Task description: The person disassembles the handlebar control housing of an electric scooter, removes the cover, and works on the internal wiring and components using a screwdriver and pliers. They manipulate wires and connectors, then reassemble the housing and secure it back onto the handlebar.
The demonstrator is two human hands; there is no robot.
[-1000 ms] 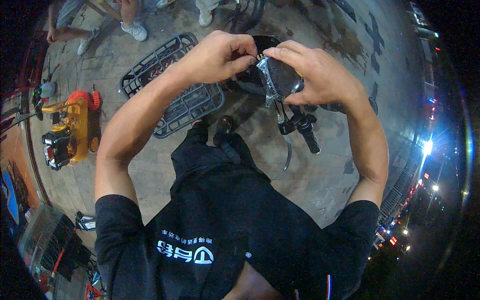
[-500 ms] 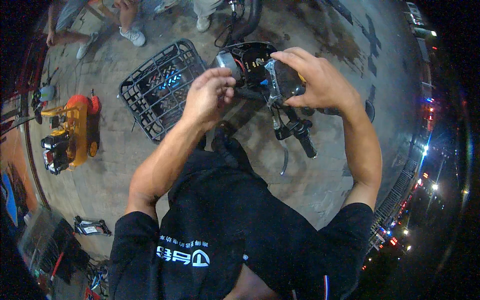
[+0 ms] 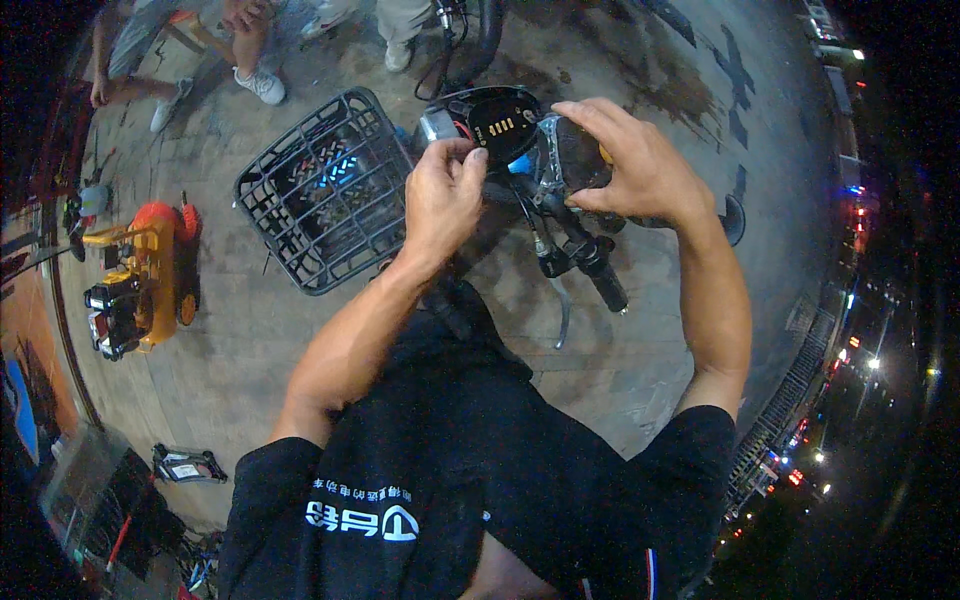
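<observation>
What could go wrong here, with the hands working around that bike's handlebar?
The dark part with the shiny edge appears held between the thumb and fingers of the right hand, so it might slip and drop.

The gold contacts lie bare near the left hand and could get smudged or scratched.

The red wire runs close to the left fingers and might get snagged.
</observation>
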